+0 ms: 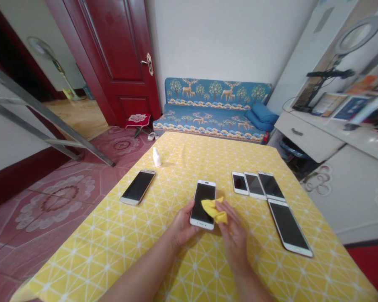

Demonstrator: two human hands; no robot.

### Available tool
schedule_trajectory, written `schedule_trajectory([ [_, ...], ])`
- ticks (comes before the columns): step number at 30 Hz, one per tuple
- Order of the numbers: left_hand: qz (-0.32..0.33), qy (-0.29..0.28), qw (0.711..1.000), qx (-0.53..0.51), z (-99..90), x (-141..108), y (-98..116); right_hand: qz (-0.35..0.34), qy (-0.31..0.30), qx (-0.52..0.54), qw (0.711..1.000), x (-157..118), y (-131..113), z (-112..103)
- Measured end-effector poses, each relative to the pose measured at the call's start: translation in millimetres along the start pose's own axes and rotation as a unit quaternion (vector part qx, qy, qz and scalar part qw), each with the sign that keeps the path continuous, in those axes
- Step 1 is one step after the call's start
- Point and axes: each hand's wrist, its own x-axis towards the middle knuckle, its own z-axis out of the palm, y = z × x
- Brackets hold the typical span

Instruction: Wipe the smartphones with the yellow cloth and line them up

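My left hand (183, 222) grips a white smartphone (202, 197) by its left side and lower edge, dark screen facing up. In my right hand (234, 224) is a bunched yellow cloth (211, 208), which lies over the right part of that screen. A gold-edged smartphone (138, 187) rests on the table to the left. Off to the right are a small white phone (240, 183), a second white phone (254, 185), a larger phone (271, 186) and a big white-framed phone (290, 226). Behind the gold-edged phone stands a white spray bottle (156, 157).
The table has a yellow patterned tablecloth (119, 247). Beyond it is a blue sofa (208, 115) with deer motifs. A red door (119, 46), a stool (138, 120) and a metal ladder (50, 121) are to the left. At right stands a white cabinet (359, 184) with a ring light (373, 25).
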Motion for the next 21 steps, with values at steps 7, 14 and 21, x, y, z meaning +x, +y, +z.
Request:
schedule_trajectory([
  [7,-0.161,-0.014,0.983,-0.083,0.1,-9,8,-0.257,-0.193,-0.177,0.93,-7,-12,17],
  [14,-0.049,-0.003,0.999,0.01,2.8,-3,-4,-0.155,-0.069,-0.195,0.966,5,5,7],
  [21,-0.067,-0.119,0.979,0.154,4.6,-13,-8,-0.029,0.0,-0.162,0.986,14,11,-3],
])
